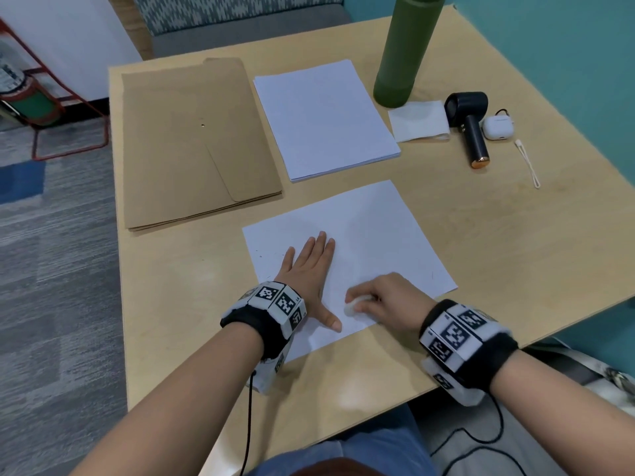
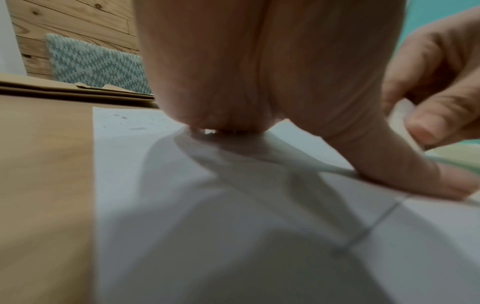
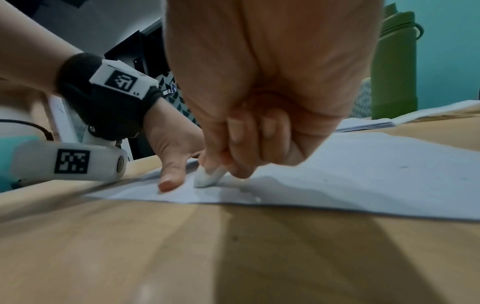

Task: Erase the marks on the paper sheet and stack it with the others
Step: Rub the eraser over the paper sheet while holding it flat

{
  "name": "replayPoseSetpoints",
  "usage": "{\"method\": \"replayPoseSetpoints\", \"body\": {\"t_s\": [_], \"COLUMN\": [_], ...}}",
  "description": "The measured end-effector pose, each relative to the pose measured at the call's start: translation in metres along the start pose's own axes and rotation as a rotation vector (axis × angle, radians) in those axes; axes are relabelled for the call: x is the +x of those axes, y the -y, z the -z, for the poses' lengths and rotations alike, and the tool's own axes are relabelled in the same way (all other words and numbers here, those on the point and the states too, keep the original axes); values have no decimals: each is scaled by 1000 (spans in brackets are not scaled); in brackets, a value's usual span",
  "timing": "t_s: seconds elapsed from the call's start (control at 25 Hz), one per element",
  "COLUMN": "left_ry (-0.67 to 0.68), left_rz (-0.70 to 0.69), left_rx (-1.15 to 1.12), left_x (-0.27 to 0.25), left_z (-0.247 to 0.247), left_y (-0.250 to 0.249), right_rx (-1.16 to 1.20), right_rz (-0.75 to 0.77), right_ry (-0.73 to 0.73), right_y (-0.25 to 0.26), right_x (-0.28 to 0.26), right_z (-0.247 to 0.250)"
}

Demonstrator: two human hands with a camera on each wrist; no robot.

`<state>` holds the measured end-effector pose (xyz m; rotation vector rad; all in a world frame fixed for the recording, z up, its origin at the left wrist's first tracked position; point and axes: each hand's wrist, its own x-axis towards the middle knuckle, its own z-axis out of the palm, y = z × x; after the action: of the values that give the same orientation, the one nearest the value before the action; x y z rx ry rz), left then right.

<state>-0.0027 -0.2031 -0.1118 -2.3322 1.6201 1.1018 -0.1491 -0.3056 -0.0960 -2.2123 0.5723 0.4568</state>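
Note:
A single white paper sheet [image 1: 371,235] lies on the wooden table [image 1: 481,242] near its front edge. My left hand [image 1: 309,266] lies flat on the sheet's left part, fingers straight and thumb spread, pressing it down. My right hand [image 1: 381,300] pinches a white eraser [image 1: 354,305] with its fingers curled, the eraser's tip touching the paper just right of the left thumb. In the right wrist view the eraser [image 3: 209,178] meets the sheet [image 3: 363,164] beside the left thumb [image 3: 171,174]. A faint pencil line [image 2: 369,228] crosses the sheet in the left wrist view. The stack of white sheets [image 1: 326,118] lies further back.
Brown envelopes [image 1: 192,142] lie left of the stack. A tall green bottle [image 1: 405,53], a folded white tissue [image 1: 419,120], a dark handheld fan [image 1: 469,125], a white earbud case [image 1: 498,128] and a thin white strap [image 1: 527,164] stand at the back right.

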Motion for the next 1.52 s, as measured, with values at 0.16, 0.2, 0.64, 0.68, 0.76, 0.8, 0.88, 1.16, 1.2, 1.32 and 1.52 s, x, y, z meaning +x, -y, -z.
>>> {"method": "replayPoseSetpoints", "body": {"t_s": [0.16, 0.2, 0.64, 0.68, 0.76, 0.8, 0.88, 1.16, 1.2, 1.32, 1.52], "left_ry": [3, -2, -17, -18, -21, -21, -19, -22, -22, -23, -22], "left_rz": [-1, 2, 17, 20, 19, 17, 14, 18, 19, 19, 22], "left_rx": [7, 3, 21, 26, 19, 13, 5, 23, 18, 14, 28], "left_x": [1, 1, 2, 1, 1, 1, 1, 3, 3, 3, 3], "left_z": [-2, -2, -4, -4, -4, -4, -3, -6, -6, -4, -5], "left_y": [0, 1, 2, 2, 2, 3, 3, 4, 4, 5, 3], "right_rx": [59, 108, 298, 264, 247, 269, 316, 206, 222, 347, 352], "right_rz": [-77, -85, -225, -253, -364, -431, -538, -346, -403, -624, -376], "right_ry": [-183, -261, -363, -381, -489, -556, -680, -455, -512, -741, -557], "right_y": [14, 20, 26, 30, 21, 11, -8, 30, 22, -14, 19], "right_x": [31, 38, 20, 21, 13, 6, -8, 9, 7, -8, 10], "right_z": [6, 6, -30, -35, -30, -21, -6, -42, -32, 7, -25]}}
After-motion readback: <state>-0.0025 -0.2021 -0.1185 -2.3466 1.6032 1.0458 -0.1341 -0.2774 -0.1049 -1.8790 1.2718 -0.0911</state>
